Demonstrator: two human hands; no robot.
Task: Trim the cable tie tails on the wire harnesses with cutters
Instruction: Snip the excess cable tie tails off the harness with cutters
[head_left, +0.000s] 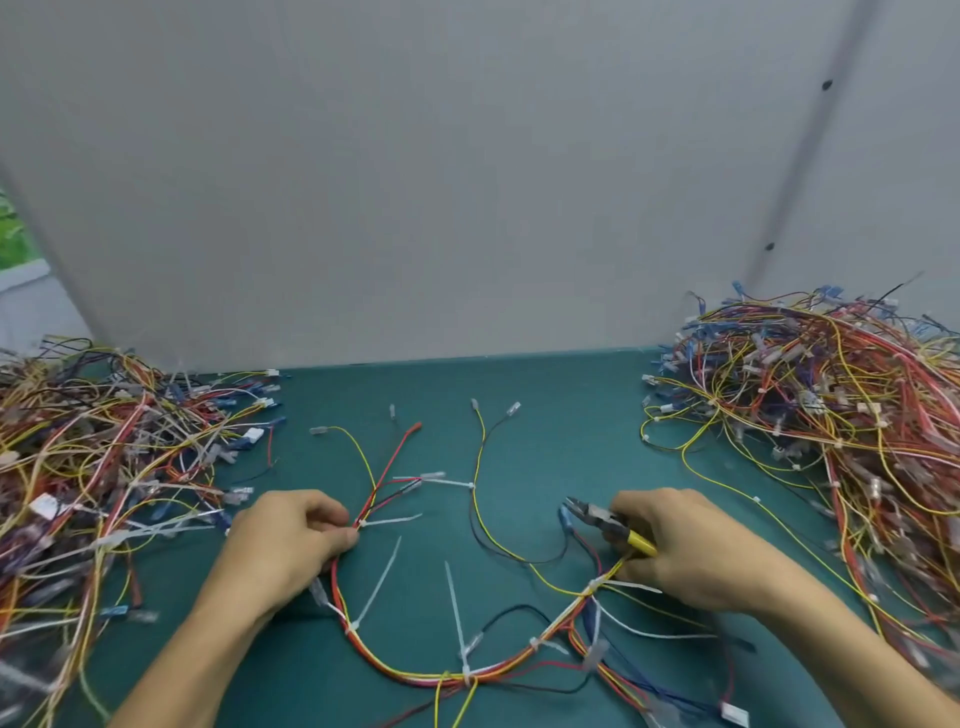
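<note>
A wire harness (415, 673) of red, orange and yellow wires curves across the green mat between my hands. Several white cable tie tails stick out of it, such as one tail (378, 582) and another (453, 603). My left hand (288, 540) pinches the harness bundle next to a tie whose tail (395, 519) points right. My right hand (691, 551) grips yellow-handled cutters (602, 519). Their dark jaws point left and sit slightly apart, above the mat, clear of any tail. The same hand rests on the harness's right end.
A large tangled pile of harnesses (104, 467) lies at the left. A taller pile (831, 405) fills the right side. A grey wall (467, 182) stands behind the green mat (561, 441).
</note>
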